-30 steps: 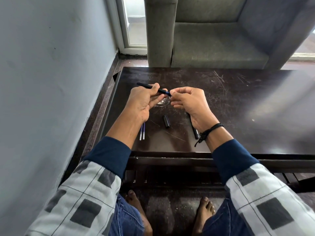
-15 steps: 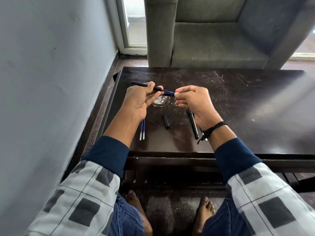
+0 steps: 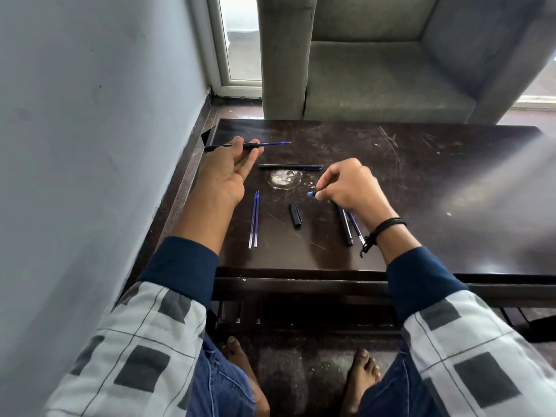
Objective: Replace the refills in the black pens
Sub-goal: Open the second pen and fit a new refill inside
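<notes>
My left hand (image 3: 228, 171) holds a black pen barrel (image 3: 231, 145) above the table's far left, palm up. A blue refill (image 3: 275, 143) sticks out of the barrel's right end. My right hand (image 3: 350, 188) hovers low over the table and pinches a small blue tip piece (image 3: 311, 193). Under that wrist lie a black pen (image 3: 346, 228) and a loose refill (image 3: 356, 228). Two blue refills (image 3: 254, 219) lie side by side near my left forearm. A black cap (image 3: 295, 215) rests between them and my right hand. Another black pen (image 3: 290, 167) lies crosswise farther back.
Everything lies on a dark, scratched table (image 3: 421, 191) with a whitish scuffed spot (image 3: 282, 178). A grey wall (image 3: 90, 145) runs close along the left. A grey armchair (image 3: 376, 70) stands behind the table. My bare feet show under the front edge.
My hands have drawn apart. The left carried the pen barrel back and left, with the refill bared. The right came down to the right with the small blue tip piece.
</notes>
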Demonstrator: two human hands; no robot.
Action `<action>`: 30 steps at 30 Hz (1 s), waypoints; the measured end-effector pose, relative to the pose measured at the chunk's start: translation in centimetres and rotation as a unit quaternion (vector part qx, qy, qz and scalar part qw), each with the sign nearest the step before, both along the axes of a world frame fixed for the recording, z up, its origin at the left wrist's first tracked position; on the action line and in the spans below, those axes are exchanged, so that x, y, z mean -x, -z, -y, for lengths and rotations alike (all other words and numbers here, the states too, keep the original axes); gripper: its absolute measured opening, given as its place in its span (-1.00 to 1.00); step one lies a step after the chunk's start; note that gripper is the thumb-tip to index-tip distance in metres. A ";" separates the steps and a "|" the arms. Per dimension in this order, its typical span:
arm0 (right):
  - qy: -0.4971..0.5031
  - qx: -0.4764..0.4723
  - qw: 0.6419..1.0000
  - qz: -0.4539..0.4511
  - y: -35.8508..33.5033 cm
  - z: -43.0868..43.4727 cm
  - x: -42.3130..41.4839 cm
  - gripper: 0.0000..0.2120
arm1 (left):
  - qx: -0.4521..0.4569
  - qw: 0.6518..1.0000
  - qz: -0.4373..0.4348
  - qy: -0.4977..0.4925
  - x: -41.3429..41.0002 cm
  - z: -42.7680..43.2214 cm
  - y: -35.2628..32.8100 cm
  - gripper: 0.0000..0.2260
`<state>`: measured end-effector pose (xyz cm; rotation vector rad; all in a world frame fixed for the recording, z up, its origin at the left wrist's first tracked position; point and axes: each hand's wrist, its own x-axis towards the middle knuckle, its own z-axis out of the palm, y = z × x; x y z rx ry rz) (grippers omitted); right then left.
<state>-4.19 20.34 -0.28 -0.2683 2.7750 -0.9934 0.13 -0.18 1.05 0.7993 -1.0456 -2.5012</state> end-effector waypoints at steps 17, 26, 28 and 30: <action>-0.084 -0.109 0.990 -0.031 0.0 1.8 -3.0 -0.93 | -0.026 1.000 -0.001 0.015 0.3 -0.3 0.5 -0.96; -0.071 -0.106 0.992 -0.024 0.5 1.6 -2.8 -0.91 | -0.022 0.999 0.002 0.024 0.3 -0.5 0.6 -0.94; -0.043 -0.040 0.998 -0.022 0.7 1.7 -2.4 -0.93 | -0.020 0.999 0.004 0.028 0.3 -0.9 0.8 -0.94; 0.010 0.120 0.993 0.018 0.5 2.0 -2.1 -0.93 | -0.017 0.999 0.006 0.034 0.3 -1.4 0.9 -0.94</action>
